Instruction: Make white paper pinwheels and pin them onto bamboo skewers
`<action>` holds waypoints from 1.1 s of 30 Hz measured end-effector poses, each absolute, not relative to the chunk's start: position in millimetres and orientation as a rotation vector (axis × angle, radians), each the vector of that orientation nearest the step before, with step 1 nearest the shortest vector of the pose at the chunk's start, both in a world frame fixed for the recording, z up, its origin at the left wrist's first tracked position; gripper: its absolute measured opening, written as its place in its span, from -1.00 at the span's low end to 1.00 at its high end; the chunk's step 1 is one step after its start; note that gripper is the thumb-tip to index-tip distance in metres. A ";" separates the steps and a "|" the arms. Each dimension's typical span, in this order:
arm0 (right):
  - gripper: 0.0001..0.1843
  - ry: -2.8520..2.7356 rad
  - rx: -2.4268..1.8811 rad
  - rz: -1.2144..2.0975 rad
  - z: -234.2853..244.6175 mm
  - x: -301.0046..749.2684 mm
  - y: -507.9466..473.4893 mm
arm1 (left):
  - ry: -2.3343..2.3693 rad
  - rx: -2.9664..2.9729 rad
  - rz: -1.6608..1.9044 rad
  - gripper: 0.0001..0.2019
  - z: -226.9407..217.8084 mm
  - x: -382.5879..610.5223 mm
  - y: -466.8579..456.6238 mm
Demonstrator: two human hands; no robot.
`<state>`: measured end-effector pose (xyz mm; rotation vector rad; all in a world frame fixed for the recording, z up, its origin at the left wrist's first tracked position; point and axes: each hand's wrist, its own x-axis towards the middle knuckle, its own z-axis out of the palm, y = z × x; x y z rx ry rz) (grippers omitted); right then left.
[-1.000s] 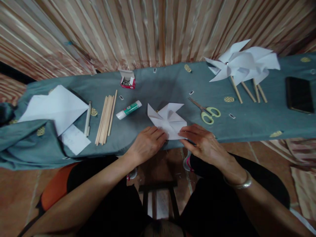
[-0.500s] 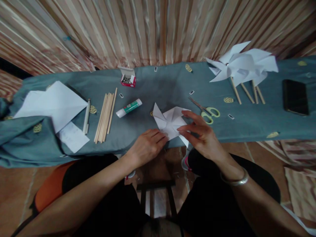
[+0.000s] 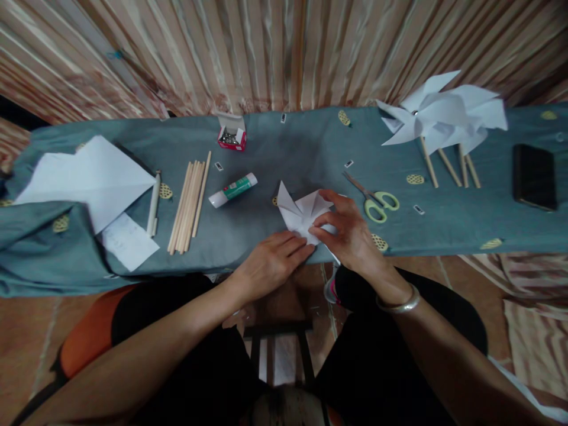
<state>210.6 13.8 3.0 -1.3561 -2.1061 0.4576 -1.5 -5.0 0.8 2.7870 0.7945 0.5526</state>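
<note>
A white paper pinwheel (image 3: 302, 212) with folded blades lies near the table's front edge. On its lower left part rest the fingers of my left hand (image 3: 276, 257), holding the paper against the cloth. My right hand (image 3: 348, 231) reaches over the right side, thumb and fingers bent round a folded blade and pressing toward the centre. That hand hides much of the right blades. Just right of it lie scissors (image 3: 376, 204) with pale green handles, their blades closed. To the left is a glue stick (image 3: 234, 190) with a green and white barrel.
Wooden sticks (image 3: 189, 207) lie in a row at left, beside a pen (image 3: 154, 207) and white paper sheets (image 3: 95, 183). A small open box (image 3: 232, 137) holds metal pins. Finished pinwheels (image 3: 450, 115) on sticks and a dark phone (image 3: 534, 176) are at right.
My right hand has moved left over the pinwheel, its fingertips now closer to the centre. My left fingers have slid slightly right along the lower edge. The view has shifted a little.
</note>
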 end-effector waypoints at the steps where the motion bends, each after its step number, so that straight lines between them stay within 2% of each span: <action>1: -0.91 -2.108 -1.363 0.454 2.9 210.1 13.9 | 0.798 2.762 0.563 -0.71 -0.2 -1.1 -4.8; 13: -0.96 -2.083 -1.365 0.401 0.1 208.4 14.5 | 0.839 2.441 0.674 -0.71 -2.2 1.6 -1.9; 33: -0.96 -2.090 -1.368 0.448 0.9 208.0 12.4 | 0.845 2.388 0.642 -0.70 0.3 1.6 -4.0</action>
